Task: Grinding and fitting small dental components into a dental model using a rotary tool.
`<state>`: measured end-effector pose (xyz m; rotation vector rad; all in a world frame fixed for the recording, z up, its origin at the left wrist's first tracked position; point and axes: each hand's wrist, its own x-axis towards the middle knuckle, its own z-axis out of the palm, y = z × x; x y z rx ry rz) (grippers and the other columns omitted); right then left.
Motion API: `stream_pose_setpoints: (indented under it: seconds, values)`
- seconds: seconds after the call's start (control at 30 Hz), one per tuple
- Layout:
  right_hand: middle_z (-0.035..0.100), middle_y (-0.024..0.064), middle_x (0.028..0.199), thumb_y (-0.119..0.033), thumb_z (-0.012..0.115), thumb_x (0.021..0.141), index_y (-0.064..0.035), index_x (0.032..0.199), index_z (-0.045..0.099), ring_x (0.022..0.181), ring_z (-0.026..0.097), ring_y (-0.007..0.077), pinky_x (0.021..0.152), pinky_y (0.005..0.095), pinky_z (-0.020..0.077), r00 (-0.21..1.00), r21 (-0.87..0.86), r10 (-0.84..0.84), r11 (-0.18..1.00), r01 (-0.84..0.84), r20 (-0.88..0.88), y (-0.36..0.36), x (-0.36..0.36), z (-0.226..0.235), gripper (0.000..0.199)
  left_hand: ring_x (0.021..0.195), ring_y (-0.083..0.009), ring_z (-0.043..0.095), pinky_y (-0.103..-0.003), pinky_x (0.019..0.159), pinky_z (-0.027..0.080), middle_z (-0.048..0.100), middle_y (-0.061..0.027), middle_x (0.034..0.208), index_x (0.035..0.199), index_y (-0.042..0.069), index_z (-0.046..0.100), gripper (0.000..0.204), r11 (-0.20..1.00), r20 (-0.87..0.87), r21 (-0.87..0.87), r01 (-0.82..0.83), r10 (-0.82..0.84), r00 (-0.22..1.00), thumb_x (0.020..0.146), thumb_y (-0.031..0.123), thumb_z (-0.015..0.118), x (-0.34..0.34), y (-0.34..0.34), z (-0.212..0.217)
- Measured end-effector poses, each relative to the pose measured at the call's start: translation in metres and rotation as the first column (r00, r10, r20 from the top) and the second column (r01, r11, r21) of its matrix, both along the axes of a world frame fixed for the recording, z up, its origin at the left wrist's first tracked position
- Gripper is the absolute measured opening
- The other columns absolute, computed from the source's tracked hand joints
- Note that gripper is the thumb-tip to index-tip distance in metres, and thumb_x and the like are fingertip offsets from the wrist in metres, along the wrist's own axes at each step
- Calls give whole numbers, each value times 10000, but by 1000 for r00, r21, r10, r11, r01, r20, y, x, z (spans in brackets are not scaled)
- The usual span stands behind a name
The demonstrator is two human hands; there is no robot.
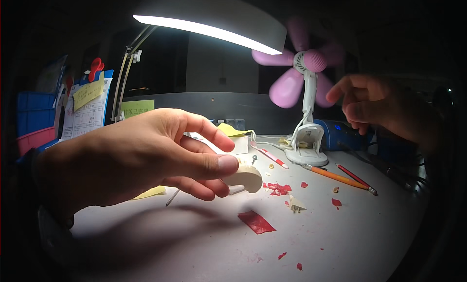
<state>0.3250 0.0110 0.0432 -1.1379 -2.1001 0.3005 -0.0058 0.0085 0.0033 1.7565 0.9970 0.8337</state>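
Note:
My left hand [146, 155] reaches in from the left and holds a small cream-coloured rounded part [248, 177] between thumb and fingers, just above the white table [194, 233]. My right hand [374, 107] hovers raised at the right, fingers loosely curled and apart, holding nothing, close to the pink desk fan [304, 70]. A tiny cream piece with prongs [296, 204] lies on the table to the right of the held part.
Red scraps [256, 221] lie scattered on the table. An orange pencil [335, 176] and a red pen [357, 179] lie at the right, another pen [270, 156] near the fan's base. A lit desk lamp [214, 19] hangs overhead. Papers on a clipboard [87, 112] and blue bins [34, 114] stand at left.

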Motion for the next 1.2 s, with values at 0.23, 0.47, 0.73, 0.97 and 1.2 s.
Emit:
stream_pose_setpoints:
  seconds: [0.23, 0.47, 0.73, 0.97, 1.2]
  values:
    - [668, 61, 971, -354, 829, 897, -22, 1127, 649, 973, 641, 134, 876, 283, 506, 852, -6, 509, 859, -513, 124, 44, -95, -19, 442, 1030, -236, 722, -326, 978, 617, 633, -216, 1165, 1350, -106, 480, 464, 983, 229, 47, 176, -182, 956, 1008, 146, 668, -6, 5, 4]
    - [661, 58, 913, -335, 780, 944, -42, 1032, 655, 823, 639, 111, 712, 289, 494, 842, -79, 539, 838, -539, -26, 30, -94, -30, 330, 1057, -233, 712, -352, 1006, 604, 635, -210, 1164, 1345, -91, 493, 458, 985, 214, 68, 161, -172, 962, 1004, 154, 677, 3, -2, 5]
    - [659, 48, 839, -321, 767, 955, -39, 995, 658, 780, 632, 93, 654, 261, 479, 865, -29, 501, 864, -502, -20, 30, -91, -35, 306, 1048, -234, 717, -358, 987, 610, 651, -209, 1156, 1350, -72, 508, 467, 985, 192, 103, 140, -158, 969, 991, 162, 695, 7, -6, 3]
    - [705, 56, 818, -233, 839, 899, -39, 923, 650, 772, 669, 94, 641, 246, 491, 898, 15, 434, 901, -434, -67, 27, -89, -37, 272, 1041, -235, 722, -363, 970, 615, 666, -209, 1149, 1354, -55, 522, 476, 980, 167, 152, 125, -150, 974, 979, 169, 710, 2, 0, 1]
    - [733, 77, 833, -230, 847, 891, -55, 888, 625, 792, 701, 108, 653, 250, 510, 904, 63, 424, 905, -421, -54, 28, -88, -38, 282, 1034, -236, 727, -369, 953, 620, 680, -208, 1142, 1358, -38, 535, 484, 976, 145, 191, 110, -139, 980, 968, 176, 726, 3, 1, 2]
